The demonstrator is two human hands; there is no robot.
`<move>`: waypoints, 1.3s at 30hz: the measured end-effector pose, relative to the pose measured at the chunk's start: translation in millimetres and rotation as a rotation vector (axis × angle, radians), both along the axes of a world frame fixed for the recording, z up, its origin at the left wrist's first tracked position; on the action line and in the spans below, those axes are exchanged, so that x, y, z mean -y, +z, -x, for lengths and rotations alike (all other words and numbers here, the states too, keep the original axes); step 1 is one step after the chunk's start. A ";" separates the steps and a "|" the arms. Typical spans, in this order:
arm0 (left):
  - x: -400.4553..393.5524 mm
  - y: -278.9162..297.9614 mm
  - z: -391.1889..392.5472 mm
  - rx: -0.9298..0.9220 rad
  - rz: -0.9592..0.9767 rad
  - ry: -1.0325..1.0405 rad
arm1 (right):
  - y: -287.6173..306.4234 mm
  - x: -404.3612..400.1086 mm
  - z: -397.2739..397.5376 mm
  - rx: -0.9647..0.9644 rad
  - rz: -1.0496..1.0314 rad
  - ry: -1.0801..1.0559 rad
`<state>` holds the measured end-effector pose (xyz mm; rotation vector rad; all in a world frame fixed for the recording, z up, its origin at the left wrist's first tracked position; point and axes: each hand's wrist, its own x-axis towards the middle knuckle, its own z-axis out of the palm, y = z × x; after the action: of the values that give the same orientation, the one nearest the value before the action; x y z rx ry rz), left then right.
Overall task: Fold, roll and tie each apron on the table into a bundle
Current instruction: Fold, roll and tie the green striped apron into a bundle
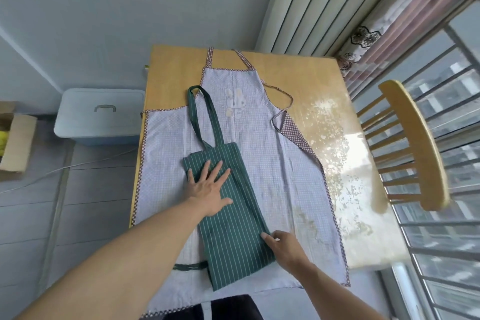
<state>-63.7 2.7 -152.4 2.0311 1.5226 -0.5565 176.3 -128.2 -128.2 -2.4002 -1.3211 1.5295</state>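
Fingers point(207, 171) of left hand point(207, 189) straight and spread, palm pressing flat on green apron point(233, 228), holding nothing. Right hand point(283, 247) at apron's right edge, near end; fingers touch the fold edge, cannot tell if they pinch it. Green apron, white pinstripes, folded into a long narrow strip running near-far, slightly tilted, neck loop point(205, 114) stretched toward far side. A green tie point(189, 266) sticks out left at strip's near end. Strip lies on top of lilac apron point(285, 176), spread flat with checked trim, rabbit patch point(235, 106) on bib, right corner folded over. Both on wooden table point(311, 80); sun glare on its right part. Wooden chair point(415, 143) right of table, by window bars. Blue lidded bin point(98, 114) on floor left, cardboard box point(18, 143) further left.
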 end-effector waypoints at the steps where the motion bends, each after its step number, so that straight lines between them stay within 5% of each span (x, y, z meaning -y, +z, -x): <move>1: 1.9 2.3 -3.0 -0.006 0.001 0.016 | -1.5 4.4 0.7 0.013 -0.010 -0.035; 5: -2.6 24.1 -7.2 0.017 -0.131 -0.030 | -3.4 16.0 14.1 0.064 -0.105 -0.076; 11: -61.9 58.7 -41.9 -0.079 -0.264 -0.840 | -10.2 28.3 12.9 0.090 -0.306 0.000; 15: -80.4 76.8 -72.0 -0.256 -0.249 -1.029 | -13.0 35.9 11.9 0.083 -0.333 -0.032; 19: -104.6 99.7 -72.1 -0.202 0.027 -0.781 | -10.0 31.2 9.8 0.075 -0.278 -0.055; 24: -134.5 94.6 -51.1 -0.165 0.050 -0.589 | -5.6 20.9 11.0 0.131 -0.166 0.016; 31: -147.0 56.0 -15.0 0.296 0.205 0.110 | -4.9 3.0 7.6 0.076 -0.005 -0.030; 39: -138.0 36.8 6.2 0.229 0.069 0.059 | -4.4 -4.3 8.9 0.069 0.017 -0.063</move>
<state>-69.9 140.7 -115.6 1.9185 1.4022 -0.3356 167.4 -123.9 -132.5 -2.5013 -1.2354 1.4606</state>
